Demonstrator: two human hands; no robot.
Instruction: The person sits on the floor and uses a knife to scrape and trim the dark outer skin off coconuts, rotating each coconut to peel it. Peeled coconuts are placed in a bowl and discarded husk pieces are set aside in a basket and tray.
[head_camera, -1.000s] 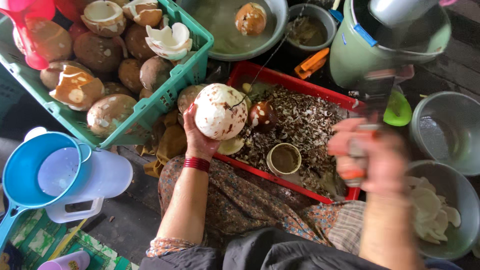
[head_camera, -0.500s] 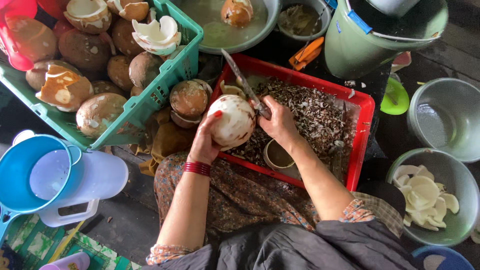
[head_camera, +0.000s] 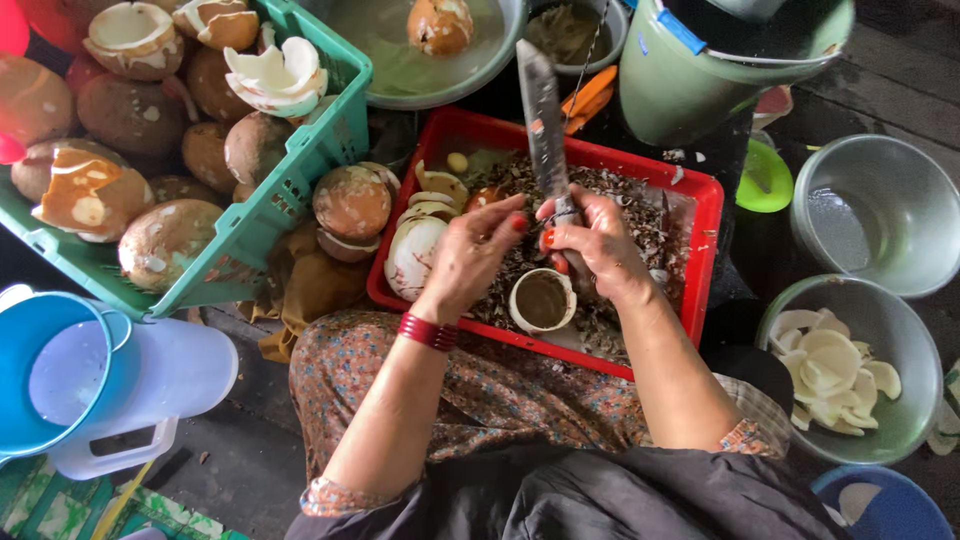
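Coconut (head_camera: 415, 255): frame centre, steadied over red tray (head_camera: 700, 250) catching shavings.
Left hand (head_camera: 470, 255): clasps coconut.
Right hand (head_camera: 595, 245): clamped on knife (head_camera: 543, 120).

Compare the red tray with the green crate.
The shallow red plastic tray has solid walls and holds dark shavings and a small cup; the deeper green plastic crate has slotted walls and is heaped with brown coconuts. Both hands work over the tray; the crate sits untouched to the left. Both are rectangular plastic containers.
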